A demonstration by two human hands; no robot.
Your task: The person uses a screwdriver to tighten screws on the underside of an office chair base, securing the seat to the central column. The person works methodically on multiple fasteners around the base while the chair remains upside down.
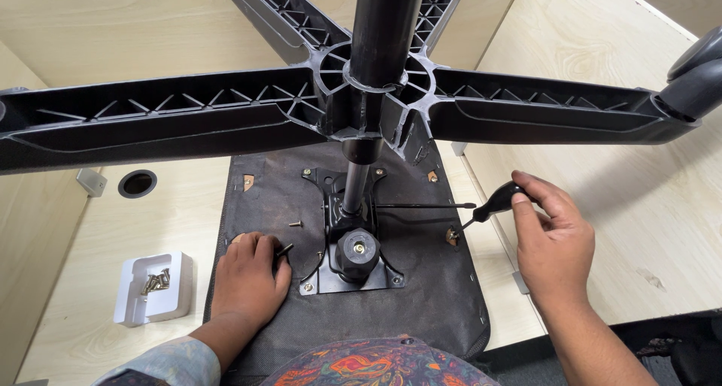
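Black-handled screwdriver [492, 205] clenched in right hand [553, 243], tip at a screw [452, 236]. Left hand [247, 277] pins a bolt [285, 249] to the seat underside [421, 296]; tray [154, 288] holds spare screws.

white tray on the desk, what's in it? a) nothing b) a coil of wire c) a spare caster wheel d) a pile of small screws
d: the white tray, left of the left hand, holds a small heap of metal screws in its recess.
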